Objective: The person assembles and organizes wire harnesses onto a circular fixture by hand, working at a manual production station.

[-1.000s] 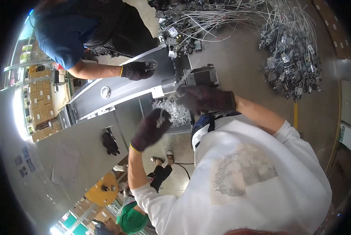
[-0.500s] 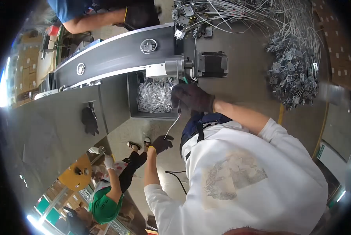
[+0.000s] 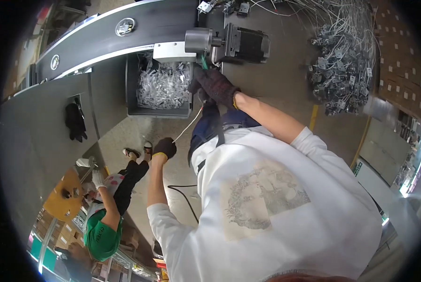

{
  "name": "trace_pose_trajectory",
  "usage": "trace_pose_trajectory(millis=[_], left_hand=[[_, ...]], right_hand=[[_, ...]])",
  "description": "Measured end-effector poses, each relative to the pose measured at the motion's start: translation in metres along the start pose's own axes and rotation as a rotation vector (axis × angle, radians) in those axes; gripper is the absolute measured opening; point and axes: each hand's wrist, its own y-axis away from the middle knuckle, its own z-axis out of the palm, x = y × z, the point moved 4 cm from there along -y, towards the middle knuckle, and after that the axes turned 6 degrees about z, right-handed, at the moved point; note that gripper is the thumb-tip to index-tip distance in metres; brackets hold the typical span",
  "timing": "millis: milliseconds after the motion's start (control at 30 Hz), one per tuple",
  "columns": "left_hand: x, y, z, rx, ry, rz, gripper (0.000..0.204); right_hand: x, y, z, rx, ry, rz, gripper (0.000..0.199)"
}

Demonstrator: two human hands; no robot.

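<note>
Ok so one white cable [image 3: 188, 125], thin and gently bowed, runs slantwise between the left hand [image 3: 165, 149] and right hand [image 3: 216, 87]; left fingers are closed round its lower visible end; can't tell what the right fingers grip; one grey bin [image 3: 158, 113] sits alongside, one black motor [image 3: 248, 43], two ring-shaped parts [image 3: 125, 27] on one conveyor [image 3: 168, 23].

A thin white cable [image 3: 188, 127] stretches through the air with a slight bow, slanting from near left, where the gloved left hand [image 3: 165, 148] grips it, to far right, where the gloved right hand [image 3: 214, 87] closes around it (the gloves hide both ends).
</note>
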Motion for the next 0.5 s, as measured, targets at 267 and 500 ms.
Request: trace_pose_trajectory(millis=[267,500], left_hand=[[0.037,-0.020,-0.009,-0.622,0.405,-0.006,0.024],[0.058,-0.037,-0.045,-0.087,0.712,0.083,0.025]], right_hand=[[0.000,-0.011,-0.014,0.057,0.241,-0.157,0.063],[-0.018,-0.001,-0.006,-0.074,0.524,-0.208,0.048]])
